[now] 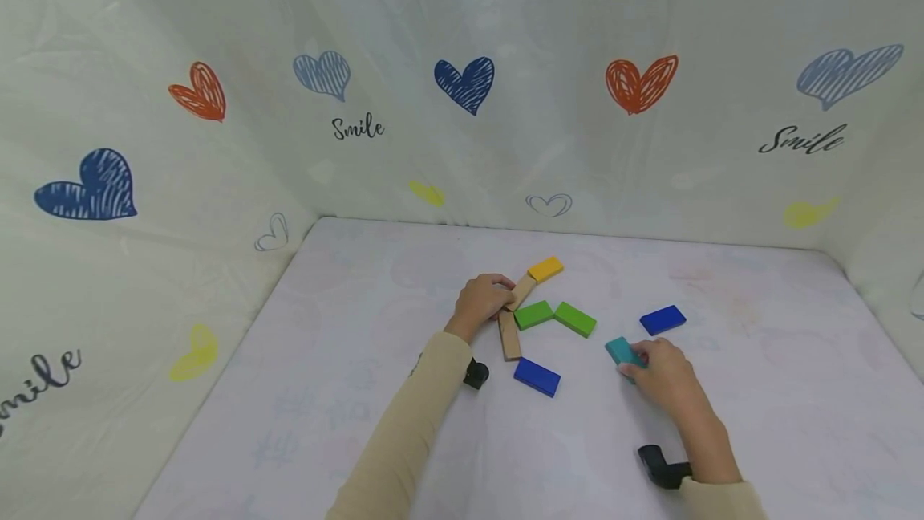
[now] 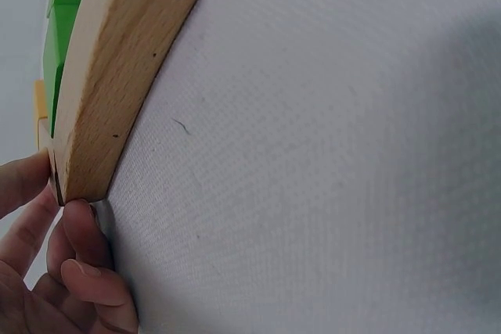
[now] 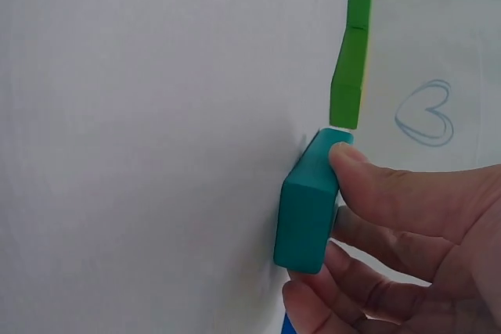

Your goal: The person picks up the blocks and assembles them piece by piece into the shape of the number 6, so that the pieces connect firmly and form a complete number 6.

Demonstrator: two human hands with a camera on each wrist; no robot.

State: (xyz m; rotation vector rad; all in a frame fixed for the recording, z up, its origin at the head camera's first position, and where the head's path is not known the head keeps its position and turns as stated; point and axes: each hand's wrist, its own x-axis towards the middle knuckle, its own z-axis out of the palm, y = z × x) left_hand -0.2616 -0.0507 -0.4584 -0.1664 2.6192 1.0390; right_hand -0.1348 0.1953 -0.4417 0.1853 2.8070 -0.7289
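Observation:
My left hand [image 1: 482,301] pinches a plain wooden block [image 1: 524,290] where its lower end meets a second wooden block [image 1: 509,337]. In the left wrist view its fingertips [image 2: 88,224] press close at the near end of the wooden block [image 2: 125,68]. Two green blocks [image 1: 534,314] run rightward from that junction, and a yellow block [image 1: 545,269] meets the upper wooden one. With thumb and fingers, my right hand [image 1: 666,374] grips a teal block [image 1: 622,352]. The right wrist view shows the thumb along the side of the teal block [image 3: 305,220].
One blue block [image 1: 537,376] lies below the lower wooden block, another blue block [image 1: 662,319] beyond the right hand. Black wrist devices [image 1: 660,468] are on both arms. A white sheet [image 1: 462,159] printed with hearts rises behind the white tabletop [image 1: 346,303].

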